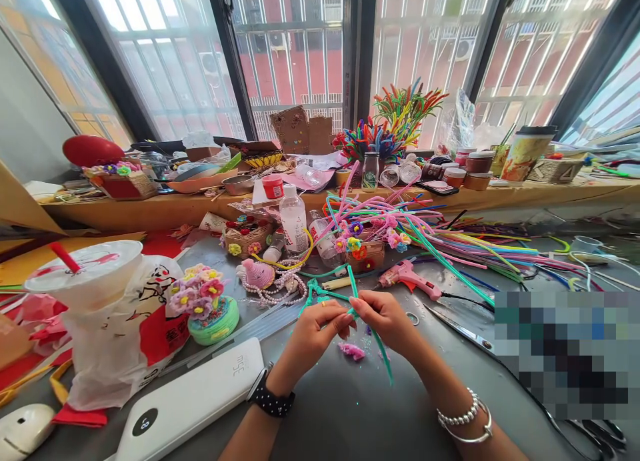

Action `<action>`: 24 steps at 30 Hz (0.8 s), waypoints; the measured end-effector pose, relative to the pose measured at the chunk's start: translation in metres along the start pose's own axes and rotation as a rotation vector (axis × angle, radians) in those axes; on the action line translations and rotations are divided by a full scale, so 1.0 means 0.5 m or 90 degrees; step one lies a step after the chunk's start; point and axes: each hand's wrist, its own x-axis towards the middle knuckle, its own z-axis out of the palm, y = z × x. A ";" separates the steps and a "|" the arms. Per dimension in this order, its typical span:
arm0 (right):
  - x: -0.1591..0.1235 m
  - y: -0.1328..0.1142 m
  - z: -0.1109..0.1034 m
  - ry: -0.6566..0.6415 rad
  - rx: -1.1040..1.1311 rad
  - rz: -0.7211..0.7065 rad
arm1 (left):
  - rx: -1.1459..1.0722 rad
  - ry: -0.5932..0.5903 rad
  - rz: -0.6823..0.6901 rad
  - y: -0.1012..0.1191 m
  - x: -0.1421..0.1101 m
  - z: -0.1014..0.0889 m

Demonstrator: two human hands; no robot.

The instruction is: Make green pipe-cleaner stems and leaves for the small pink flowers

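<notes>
My left hand [320, 327] and my right hand [383, 317] meet over the grey table [350, 407], both pinched on a teal-green pipe cleaner [356, 295]. Its twisted loops stick out left of my left hand, and one straight end runs down past my right wrist. A small pink fuzzy piece [351, 351] lies on the table just below my hands. A pink glue gun [410, 277] rests just beyond my right hand. My left wrist wears a black watch, my right wrist silver bracelets.
Around lie a white power bank [193, 397], a lidded drink cup in a plastic bag [95, 281], a green pot of pipe-cleaner flowers [207, 307], a pink bird with beads [257, 274], bottles [293, 221], scissors [465, 334] and a spread of coloured pipe cleaners [450, 237].
</notes>
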 end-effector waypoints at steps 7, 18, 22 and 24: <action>0.004 0.016 -0.002 -0.001 -0.007 0.015 | -0.149 0.012 -0.141 -0.007 0.005 0.002; 0.005 0.024 0.004 0.029 -0.058 0.014 | -0.268 0.117 -0.201 -0.011 0.004 0.011; 0.003 0.018 -0.002 0.044 -0.037 0.019 | -0.307 0.206 -0.214 -0.011 0.004 0.010; 0.002 0.015 -0.005 0.031 -0.039 0.018 | -0.319 0.208 -0.215 -0.009 0.005 0.009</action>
